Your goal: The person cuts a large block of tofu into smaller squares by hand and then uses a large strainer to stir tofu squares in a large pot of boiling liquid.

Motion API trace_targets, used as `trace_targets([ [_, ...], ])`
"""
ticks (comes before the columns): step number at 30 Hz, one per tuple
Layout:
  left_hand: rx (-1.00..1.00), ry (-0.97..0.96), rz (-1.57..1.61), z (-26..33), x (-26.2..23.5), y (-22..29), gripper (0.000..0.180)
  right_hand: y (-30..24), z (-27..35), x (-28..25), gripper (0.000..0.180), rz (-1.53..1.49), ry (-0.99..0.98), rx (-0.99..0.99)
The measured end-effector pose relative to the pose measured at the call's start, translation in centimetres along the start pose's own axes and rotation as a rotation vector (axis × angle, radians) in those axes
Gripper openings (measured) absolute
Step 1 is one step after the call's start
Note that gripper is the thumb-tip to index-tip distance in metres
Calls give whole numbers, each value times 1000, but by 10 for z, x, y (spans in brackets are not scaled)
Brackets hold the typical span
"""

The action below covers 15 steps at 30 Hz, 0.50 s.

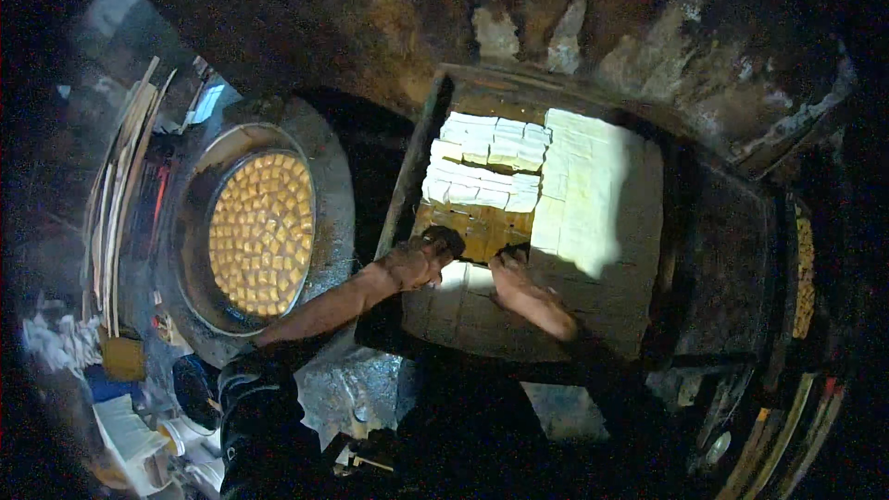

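Observation:
A large slab of white tofu (583, 167), scored into blocks, lies on a wooden tray (482, 231). Its right and near parts are in shadow. Cut blocks (482, 187) stand in rows at the tray's far left. My left hand (428, 257) reaches in at the tray's left side, its fingers curled and partly dark, by the far edge of the near tofu (454, 280). Across from it, my right hand (515, 275) is bent closed at the same edge, beside the larger slab. A thin dark line runs between both hands; whether they grip it or the tofu is unclear.
To the left, a round pan (185, 250) is full of golden tofu pieces (262, 233). Long wooden sticks (120, 194) lean beyond it. A stained wall (407, 28) rises behind the tray. More golden pieces (803, 268) show at the far right, above wooden slats (787, 435).

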<state>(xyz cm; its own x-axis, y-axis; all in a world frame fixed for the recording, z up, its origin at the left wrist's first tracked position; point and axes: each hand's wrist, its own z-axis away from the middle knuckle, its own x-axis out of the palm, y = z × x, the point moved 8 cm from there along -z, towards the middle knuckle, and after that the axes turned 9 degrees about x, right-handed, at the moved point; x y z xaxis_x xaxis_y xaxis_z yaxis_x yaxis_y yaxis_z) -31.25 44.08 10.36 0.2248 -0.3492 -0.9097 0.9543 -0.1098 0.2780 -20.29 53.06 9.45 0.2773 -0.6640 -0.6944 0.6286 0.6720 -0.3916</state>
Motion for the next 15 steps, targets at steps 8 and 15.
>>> trace_targets([
  [8,211,360,-17,33,35,-19,60,-30,-14,14,60,156,-90,-194],
  [15,34,78,460,-2,21,1,40,2,-21,15,44,253,-83,-104],
])
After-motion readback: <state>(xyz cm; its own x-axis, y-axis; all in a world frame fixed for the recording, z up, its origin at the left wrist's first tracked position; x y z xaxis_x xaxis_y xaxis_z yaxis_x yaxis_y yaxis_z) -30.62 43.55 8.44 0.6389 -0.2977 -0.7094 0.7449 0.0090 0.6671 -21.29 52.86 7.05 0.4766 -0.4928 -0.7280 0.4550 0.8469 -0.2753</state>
